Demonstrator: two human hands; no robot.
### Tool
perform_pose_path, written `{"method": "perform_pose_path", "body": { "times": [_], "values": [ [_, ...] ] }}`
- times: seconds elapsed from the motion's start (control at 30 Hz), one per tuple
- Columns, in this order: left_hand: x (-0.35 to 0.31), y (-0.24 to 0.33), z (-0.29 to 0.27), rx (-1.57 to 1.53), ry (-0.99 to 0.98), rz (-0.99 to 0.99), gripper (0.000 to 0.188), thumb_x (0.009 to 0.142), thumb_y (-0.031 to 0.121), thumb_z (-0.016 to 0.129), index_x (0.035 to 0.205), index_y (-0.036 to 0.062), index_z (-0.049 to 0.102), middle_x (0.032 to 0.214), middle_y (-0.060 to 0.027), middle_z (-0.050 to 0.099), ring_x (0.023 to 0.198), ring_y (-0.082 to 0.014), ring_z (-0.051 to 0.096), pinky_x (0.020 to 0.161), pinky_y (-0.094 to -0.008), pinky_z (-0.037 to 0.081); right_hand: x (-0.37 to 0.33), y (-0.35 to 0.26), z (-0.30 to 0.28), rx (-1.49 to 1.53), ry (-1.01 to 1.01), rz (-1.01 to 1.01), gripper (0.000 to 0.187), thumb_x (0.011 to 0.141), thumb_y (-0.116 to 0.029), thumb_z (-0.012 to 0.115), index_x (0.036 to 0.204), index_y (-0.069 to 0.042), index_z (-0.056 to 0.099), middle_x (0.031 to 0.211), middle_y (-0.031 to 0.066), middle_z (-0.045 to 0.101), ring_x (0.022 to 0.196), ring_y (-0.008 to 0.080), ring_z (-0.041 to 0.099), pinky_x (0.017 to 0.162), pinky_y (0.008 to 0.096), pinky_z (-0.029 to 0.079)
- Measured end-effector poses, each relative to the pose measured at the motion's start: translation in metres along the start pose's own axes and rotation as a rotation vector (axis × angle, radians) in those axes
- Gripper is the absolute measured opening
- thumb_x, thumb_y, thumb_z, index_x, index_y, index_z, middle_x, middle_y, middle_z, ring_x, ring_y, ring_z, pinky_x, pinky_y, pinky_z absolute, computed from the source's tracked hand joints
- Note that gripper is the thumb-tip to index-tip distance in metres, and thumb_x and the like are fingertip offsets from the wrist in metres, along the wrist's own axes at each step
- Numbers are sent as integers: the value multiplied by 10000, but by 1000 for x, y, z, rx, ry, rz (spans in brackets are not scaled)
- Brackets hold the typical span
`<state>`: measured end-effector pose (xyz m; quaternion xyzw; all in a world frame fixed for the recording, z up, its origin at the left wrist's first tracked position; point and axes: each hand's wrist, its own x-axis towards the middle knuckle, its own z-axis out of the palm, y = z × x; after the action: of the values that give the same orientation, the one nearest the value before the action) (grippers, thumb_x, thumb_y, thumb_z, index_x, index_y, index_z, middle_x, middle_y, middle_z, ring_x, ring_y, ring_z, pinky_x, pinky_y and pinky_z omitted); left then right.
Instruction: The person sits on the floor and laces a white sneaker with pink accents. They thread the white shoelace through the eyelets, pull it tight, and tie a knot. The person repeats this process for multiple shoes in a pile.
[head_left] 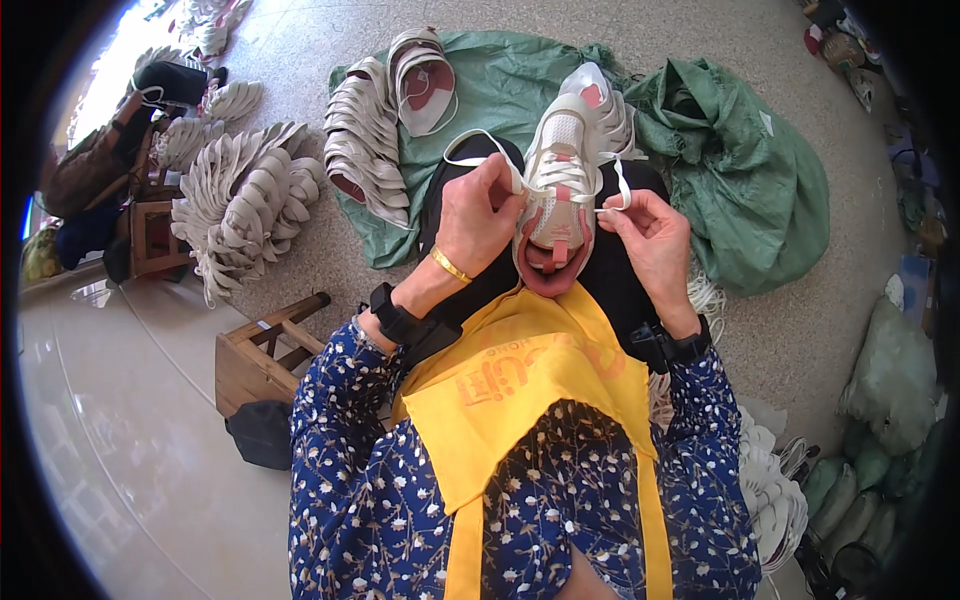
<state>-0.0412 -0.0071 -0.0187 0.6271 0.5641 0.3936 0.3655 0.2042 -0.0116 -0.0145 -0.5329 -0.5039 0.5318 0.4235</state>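
Note:
A white and pink sneaker [556, 190] rests on my lap between my knees, its pink heel opening toward me. White shoelace [463, 150] runs out of it to both sides. My left hand [482, 212], left of the shoe, pinches one length of lace, with a loop of it standing out past the fingers. On the other side my right hand [648, 240] pinches the other lace between thumb and fingers, a little apart from the shoe. Under the sneaker and at its sides are my dark trousers and a yellow apron [520, 360].
Stacked white shoe uppers [365, 140] lie on a green sheet [490, 75] ahead. More uppers [245, 200] are heaped at the left, near a wooden stool [262, 350]. A bulky green sack [745, 180] sits at the right. Bundles of white laces [770, 490] hang beside my right elbow.

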Motion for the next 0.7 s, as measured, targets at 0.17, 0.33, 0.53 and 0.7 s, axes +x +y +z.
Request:
{"method": "perform_pose_path", "body": {
  "times": [0.17, 0.33, 0.53, 0.7],
  "values": [
    [-4, 9, 9, 172, 48, 281, 171, 811, -50, 669, 863, 19, 522, 740, -130, 615, 629, -281, 648, 583, -355, 498, 3, 1, 9, 21, 9, -8, 48, 929, 47, 675, 977, 44, 673, 917, 47, 723, 852, 115, 718, 805, 262, 606],
    [-2, 8, 10, 107, 37, 149, 175, 831, -26, 690, 868, 16, 525, 762, -108, 632, 633, -216, 661, 589, -325, 504, 4, 2, 10, 37, 29, -15, 44, 929, 41, 681, 972, 41, 675, 924, 50, 731, 841, 106, 713, 797, 259, 603],
    [-3, -4, 10, -21, 17, -60, 239, 862, 6, 743, 868, 15, 504, 815, -33, 685, 754, -42, 660, 665, -239, 550, 4, 5, 12, 28, 55, -51, 42, 928, 22, 695, 966, 35, 684, 889, 45, 736, 811, 95, 710, 773, 250, 594],
    [-3, -4, 10, -21, 13, -75, 247, 868, 17, 746, 867, 16, 499, 804, -28, 672, 739, -35, 641, 660, -235, 544, 7, 11, 14, -13, 78, -76, 30, 919, 9, 710, 943, 18, 696, 846, 18, 739, 779, 75, 705, 739, 238, 575]
  ]
}}
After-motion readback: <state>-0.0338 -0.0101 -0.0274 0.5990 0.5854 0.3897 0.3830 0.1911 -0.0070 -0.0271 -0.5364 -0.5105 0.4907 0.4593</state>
